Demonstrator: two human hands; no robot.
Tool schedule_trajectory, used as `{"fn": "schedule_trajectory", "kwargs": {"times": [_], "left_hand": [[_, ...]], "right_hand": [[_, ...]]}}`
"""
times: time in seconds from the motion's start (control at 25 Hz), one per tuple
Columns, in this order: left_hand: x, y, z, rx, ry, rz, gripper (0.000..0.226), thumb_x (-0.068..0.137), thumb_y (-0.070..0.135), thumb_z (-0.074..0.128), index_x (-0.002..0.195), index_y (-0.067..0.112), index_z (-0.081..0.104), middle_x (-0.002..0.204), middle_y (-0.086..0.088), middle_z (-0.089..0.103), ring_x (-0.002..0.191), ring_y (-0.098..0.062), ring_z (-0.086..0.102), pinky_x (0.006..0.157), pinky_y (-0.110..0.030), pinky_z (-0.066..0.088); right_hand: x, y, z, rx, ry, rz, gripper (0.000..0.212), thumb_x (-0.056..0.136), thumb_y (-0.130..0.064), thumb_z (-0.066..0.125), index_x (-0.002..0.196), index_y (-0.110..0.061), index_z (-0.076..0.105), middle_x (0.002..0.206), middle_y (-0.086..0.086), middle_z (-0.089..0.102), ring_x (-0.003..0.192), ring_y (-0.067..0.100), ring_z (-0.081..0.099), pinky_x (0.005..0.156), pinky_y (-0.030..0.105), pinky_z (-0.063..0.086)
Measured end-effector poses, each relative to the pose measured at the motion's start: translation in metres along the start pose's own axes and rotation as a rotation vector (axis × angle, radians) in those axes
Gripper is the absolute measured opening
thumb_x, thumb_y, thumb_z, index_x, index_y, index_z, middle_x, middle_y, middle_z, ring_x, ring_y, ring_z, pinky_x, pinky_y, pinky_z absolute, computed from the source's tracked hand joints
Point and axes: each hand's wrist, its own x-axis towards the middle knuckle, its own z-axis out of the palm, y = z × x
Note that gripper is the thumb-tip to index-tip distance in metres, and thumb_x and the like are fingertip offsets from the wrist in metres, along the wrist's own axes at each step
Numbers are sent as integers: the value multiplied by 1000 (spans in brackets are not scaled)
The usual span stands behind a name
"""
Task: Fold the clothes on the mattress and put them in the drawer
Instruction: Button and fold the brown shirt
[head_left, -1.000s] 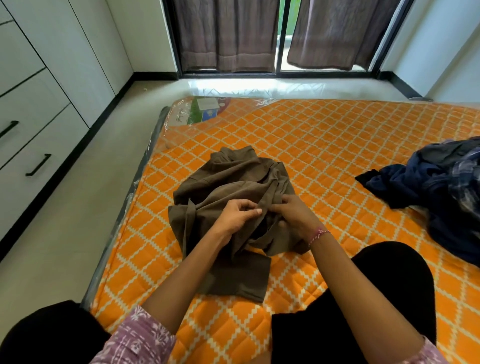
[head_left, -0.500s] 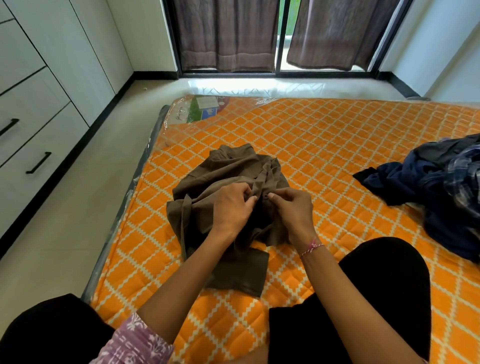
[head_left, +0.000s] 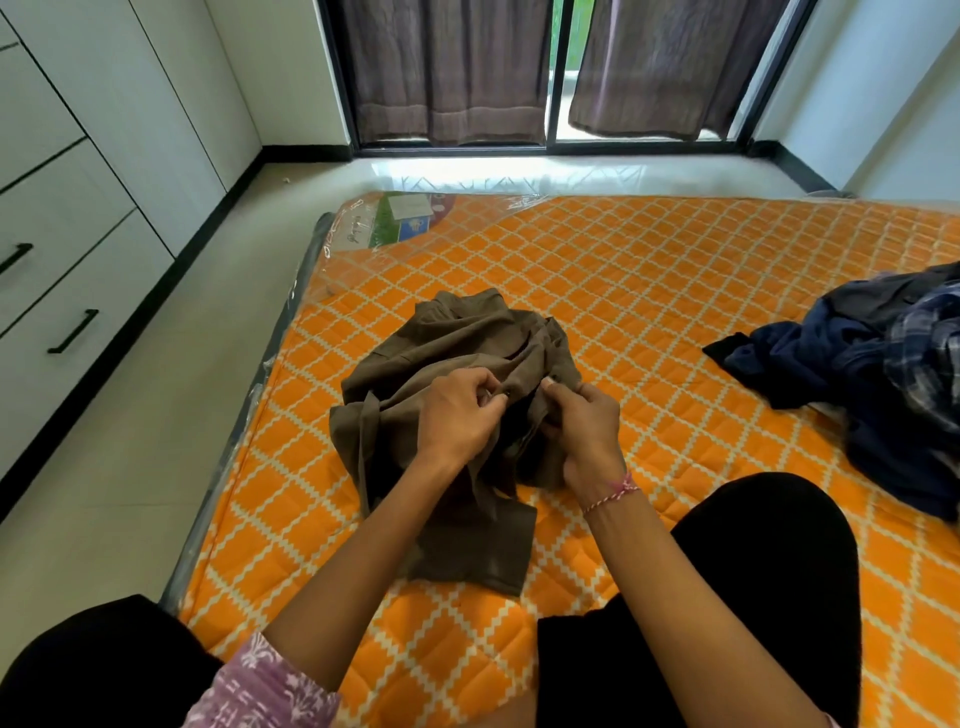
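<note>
Both hands met over the middle of the brown garment (head_left: 452, 395), the left hand (head_left: 460, 410) with fingers curled and pinching a fold of cloth near its fingertips, the right hand (head_left: 584, 421) likewise curled round a bunched edge just beside it; what exactly they pinched, possibly a button or a placket, was too small to tell. The garment lay crumpled on the orange mattress (head_left: 649, 291), near its left edge and directly ahead of the person, so both hands reached it about equally. Its long axis ran roughly from the person's lap toward the window, with a flat panel trailing back toward the knees and the heaped bulk on the far side of the hands. It looked unfolded as yet, so spreading it flat along that axis seemed the likely next need. Well apart, toward the mattress's right edge, a pile of dark blue and checked clothes (head_left: 872, 374) waited. Off the mattress to the left, across a strip of floor, stood white drawers (head_left: 62, 291) with black handles, all closed.
</note>
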Motion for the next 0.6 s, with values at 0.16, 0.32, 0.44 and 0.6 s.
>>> {"fn": "schedule_trajectory", "kwargs": {"times": [0.16, 0.32, 0.44, 0.6], "left_hand": [[2, 4, -2, 108, 21, 2, 5, 87, 15, 62, 86, 13, 67, 68, 2, 58, 64, -10, 55, 63, -25, 49], [1, 4, -2, 33, 11, -65, 6, 85, 13, 64, 84, 11, 69, 67, 4, 57, 64, -8, 55, 66, -23, 49], [-1, 1, -2, -248, -85, -115, 14, 88, 13, 62, 81, 8, 73, 72, 2, 65, 69, -5, 60, 67, -21, 49], [-3, -5, 0, -463, -70, -176, 17, 92, 11, 58, 81, 9, 71, 73, 2, 64, 65, 0, 58, 63, -17, 44]], "right_hand": [[-8, -2, 6, -331, 111, -339, 19, 80, -10, 69, 68, -1, 58, 59, 1, 53, 56, 12, 47, 54, 15, 37], [-22, 8, 10, -533, 81, -573, 11, 79, -8, 67, 68, -8, 64, 62, -2, 58, 58, 11, 51, 52, 14, 32], [-19, 13, 12, -586, 53, -592, 11, 82, -12, 65, 85, -9, 76, 79, 6, 69, 70, 16, 60, 60, 19, 37], [-20, 12, 10, -592, 24, -577, 18, 87, -14, 63, 99, -10, 75, 92, 6, 72, 81, 16, 64, 68, 18, 43]]}}
